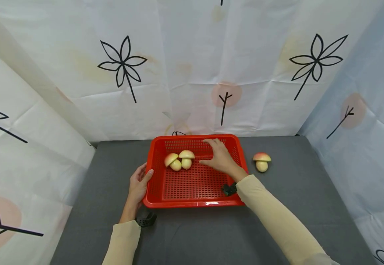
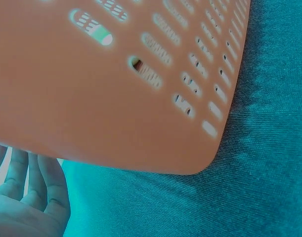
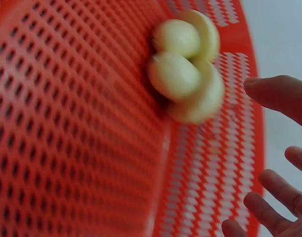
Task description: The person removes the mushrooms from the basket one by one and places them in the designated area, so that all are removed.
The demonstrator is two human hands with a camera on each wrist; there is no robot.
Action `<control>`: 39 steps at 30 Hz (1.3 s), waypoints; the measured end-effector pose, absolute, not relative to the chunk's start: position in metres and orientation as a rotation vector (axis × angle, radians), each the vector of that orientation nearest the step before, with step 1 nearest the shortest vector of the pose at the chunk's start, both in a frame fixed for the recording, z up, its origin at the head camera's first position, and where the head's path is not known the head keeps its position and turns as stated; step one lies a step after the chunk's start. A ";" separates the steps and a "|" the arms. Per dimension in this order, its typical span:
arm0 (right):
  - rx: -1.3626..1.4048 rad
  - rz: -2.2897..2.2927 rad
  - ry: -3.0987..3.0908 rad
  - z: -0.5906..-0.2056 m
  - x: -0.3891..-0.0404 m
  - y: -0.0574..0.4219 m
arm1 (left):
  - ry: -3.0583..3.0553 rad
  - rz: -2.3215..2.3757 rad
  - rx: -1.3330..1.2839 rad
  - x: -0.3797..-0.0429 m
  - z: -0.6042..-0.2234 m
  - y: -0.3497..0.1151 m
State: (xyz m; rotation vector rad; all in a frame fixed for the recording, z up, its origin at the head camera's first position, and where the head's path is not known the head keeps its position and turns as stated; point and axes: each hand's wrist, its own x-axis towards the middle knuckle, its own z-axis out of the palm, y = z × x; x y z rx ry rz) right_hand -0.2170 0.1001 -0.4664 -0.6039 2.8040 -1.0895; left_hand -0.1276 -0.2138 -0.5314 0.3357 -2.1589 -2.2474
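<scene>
A red plastic basket with slotted walls lies on the grey table. Along its left rim my left hand grips the edge, thumb on top and fingers on the outer side; the left wrist view shows those fingers against the basket's outside. Over the basket's right half, my right hand hovers with thumb and fingers spread and nothing between them. Two toy mushrooms, one tilted and one upright, touch each other inside the basket, left of the right hand.
Right of the basket, a third toy mushroom with a reddish cap stands on the grey table. Patterned white cloth hangs behind and along both sides. A thin dark cord shows behind the basket's far rim.
</scene>
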 end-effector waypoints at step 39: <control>-0.591 -1.019 2.694 -0.516 -0.218 0.037 | -2.124 -2.268 0.307 -0.127 -0.533 -0.213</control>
